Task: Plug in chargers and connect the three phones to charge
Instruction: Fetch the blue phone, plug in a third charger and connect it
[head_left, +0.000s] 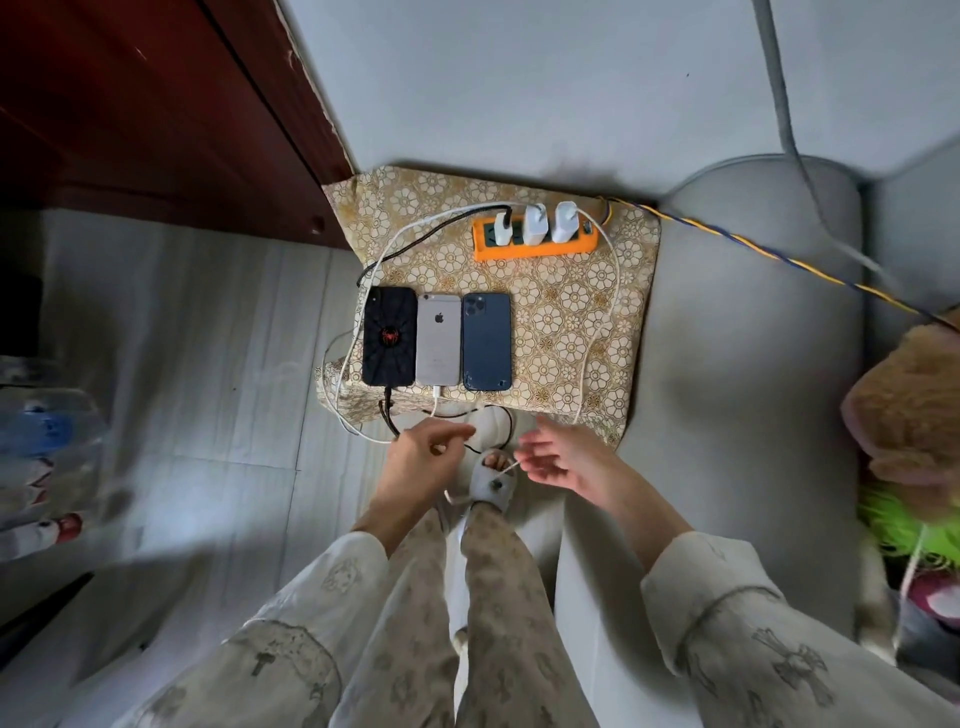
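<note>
step: last white cable (614, 291) into the blue phone (487, 341), right of the silver phone (439, 339)
left hand (423, 457): fingers pinching cable slack
right hand (558, 457): fingers loosely spread, cable end across them (blurry)
tip: grab the plug itself, line up with the port below the silver phone's row

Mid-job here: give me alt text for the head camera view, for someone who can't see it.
Three phones lie face down in a row on a floral cloth: the black spider-case phone and silver phone have cables plugged in, the blue phone does not. The left hand pinches a white cable beside the open right hand. Three white chargers sit in an orange power strip.
</note>
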